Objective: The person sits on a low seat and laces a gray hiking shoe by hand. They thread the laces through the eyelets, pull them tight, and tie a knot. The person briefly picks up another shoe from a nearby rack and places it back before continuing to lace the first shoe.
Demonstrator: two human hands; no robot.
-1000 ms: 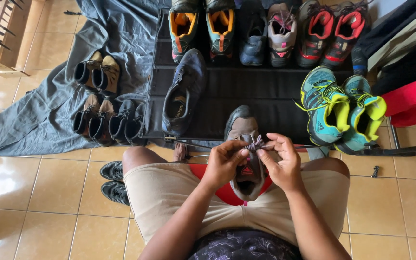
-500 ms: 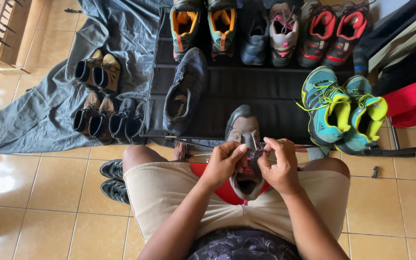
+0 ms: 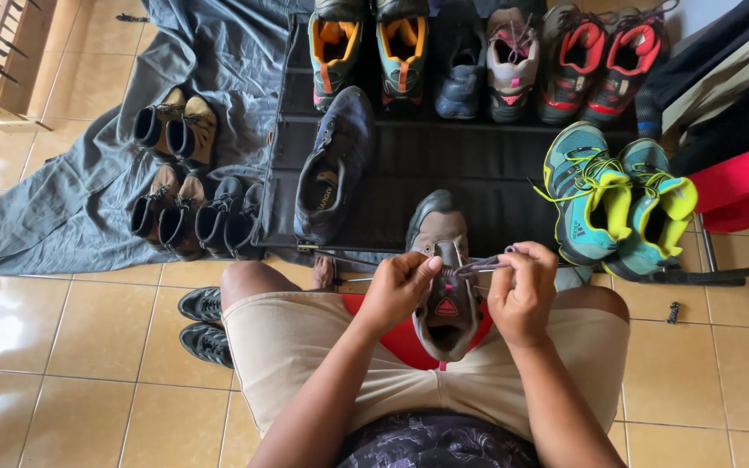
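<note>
A grey-brown hiking shoe (image 3: 442,243) with a red tongue patch rests on my lap, toe pointing away. My left hand (image 3: 399,288) pinches its lace at the left side of the tongue. My right hand (image 3: 524,293) grips the purple-grey lace (image 3: 477,265) and holds it stretched across the top of the shoe. My legs in beige shorts (image 3: 305,338) lie under the shoe.
A dark mat (image 3: 444,156) ahead carries a dark shoe (image 3: 333,165), teal-yellow trainers (image 3: 617,199) and a back row of several shoes (image 3: 487,52). Several brown and black boots (image 3: 184,208) stand on a grey cloth (image 3: 88,156). Black sandals (image 3: 205,322) lie beside my left thigh.
Both hands have drawn slightly apart, pulling the lace taut across the shoe's tongue. The shoe has stayed on my lap.
</note>
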